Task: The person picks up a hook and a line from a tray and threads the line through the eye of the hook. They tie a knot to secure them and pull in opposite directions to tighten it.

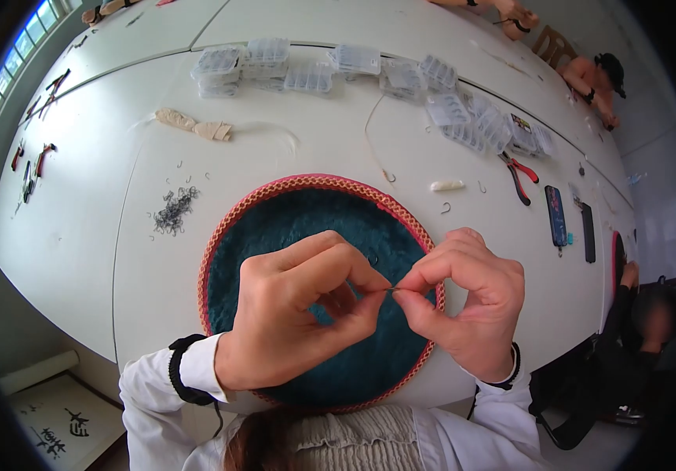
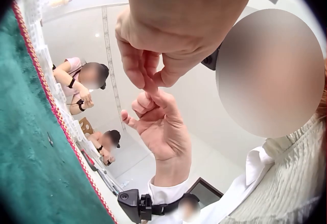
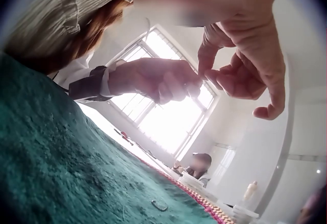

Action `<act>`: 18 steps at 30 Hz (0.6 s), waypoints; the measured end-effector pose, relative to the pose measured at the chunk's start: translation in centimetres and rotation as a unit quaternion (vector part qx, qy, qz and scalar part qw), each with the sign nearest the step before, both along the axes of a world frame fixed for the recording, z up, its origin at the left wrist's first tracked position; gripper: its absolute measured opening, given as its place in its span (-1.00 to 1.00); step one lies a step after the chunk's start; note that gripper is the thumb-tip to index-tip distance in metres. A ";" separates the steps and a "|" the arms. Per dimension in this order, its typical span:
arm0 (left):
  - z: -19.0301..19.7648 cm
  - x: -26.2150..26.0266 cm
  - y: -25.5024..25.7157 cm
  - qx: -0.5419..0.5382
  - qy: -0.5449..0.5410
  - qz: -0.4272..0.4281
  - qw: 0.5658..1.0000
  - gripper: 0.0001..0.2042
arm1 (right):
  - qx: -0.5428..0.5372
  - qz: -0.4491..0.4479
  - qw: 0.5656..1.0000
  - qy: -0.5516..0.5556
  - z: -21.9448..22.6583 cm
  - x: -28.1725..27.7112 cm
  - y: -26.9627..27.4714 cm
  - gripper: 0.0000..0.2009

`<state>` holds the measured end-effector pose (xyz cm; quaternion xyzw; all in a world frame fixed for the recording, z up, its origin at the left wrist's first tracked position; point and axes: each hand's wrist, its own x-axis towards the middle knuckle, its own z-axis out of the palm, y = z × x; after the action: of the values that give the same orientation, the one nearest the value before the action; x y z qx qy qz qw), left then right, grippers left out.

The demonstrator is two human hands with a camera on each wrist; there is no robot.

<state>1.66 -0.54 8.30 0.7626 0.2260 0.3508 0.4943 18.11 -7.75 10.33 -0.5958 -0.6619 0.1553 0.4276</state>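
Pinching with the left hand [image 1: 299, 310], thumb and index finger pressed together, a tiny dark piece [image 1: 391, 289], too small for naming surely. Pinching at the same piece with the right hand [image 1: 467, 302] too, fingertips nearly meeting, above the round teal plush mat [image 1: 354, 369]. Seeing on this plush one fish hook [image 3: 160, 207]. Seeing on the table [image 1: 161, 306], left of the mat, a heap of dark fish hooks [image 1: 175, 210]; to the right, red-handled pliers [image 1: 523, 169].

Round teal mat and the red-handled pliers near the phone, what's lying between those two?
In the head view, a small white oblong piece and two loose hooks lie between the teal mat and the pliers.
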 end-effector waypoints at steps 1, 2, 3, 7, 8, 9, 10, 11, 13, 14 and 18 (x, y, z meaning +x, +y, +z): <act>0.0 0.0 -0.1 0.010 0.007 0.009 1.000 -0.89 | 0.000 0.000 1.000 0.001 0.0 0.0 0.0 -0.87; 0.0 0.0 -0.2 0.010 0.008 0.009 1.000 -0.89 | 0.003 0.002 1.000 -0.010 -0.1 0.0 -0.1 -0.87; -0.1 0.0 -0.2 0.023 0.006 0.013 1.000 -0.88 | 0.007 0.003 1.000 -0.021 -0.1 -0.1 -0.1 -0.87; 0.1 -0.1 -0.5 0.093 0.023 0.032 0.995 -0.85 | 0.014 0.007 1.000 -0.023 0.0 -0.3 -0.1 -0.87; 0.0 0.0 -0.6 0.094 0.024 0.033 0.995 -0.85 | 0.013 0.010 1.000 -0.023 0.0 -0.3 -0.2 -0.87; -0.1 0.0 -0.6 0.148 0.030 0.047 0.987 -0.84 | 0.012 0.014 1.000 -0.023 0.0 -0.3 -0.2 -0.87; -0.1 0.0 -0.7 0.202 0.036 0.060 0.977 -0.83 | 0.013 0.014 1.000 -0.021 -0.1 -0.3 -0.2 -0.87; -0.1 -0.1 -0.8 0.203 0.038 0.060 0.977 -0.83 | 0.014 0.018 1.000 -0.019 -0.1 -0.4 -0.2 -0.87; -0.2 -0.1 -1.1 0.317 0.060 0.076 0.943 -0.81 | 0.015 0.021 1.000 -0.015 -0.2 -0.4 -0.3 -0.87; -0.2 -0.2 -1.0 0.318 0.062 0.075 0.943 -0.81 | 0.012 0.026 1.000 -0.004 -0.2 -0.4 -0.3 -0.88; -0.8 -0.3 -0.7 0.486 0.021 0.053 0.872 -0.76 | 0.004 0.041 0.997 0.060 -0.4 -0.5 -0.2 -0.87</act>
<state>1.34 -1.23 7.51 0.9006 0.0778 0.4260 0.0374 17.61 -7.99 9.92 -0.5557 -0.6595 0.2059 0.4625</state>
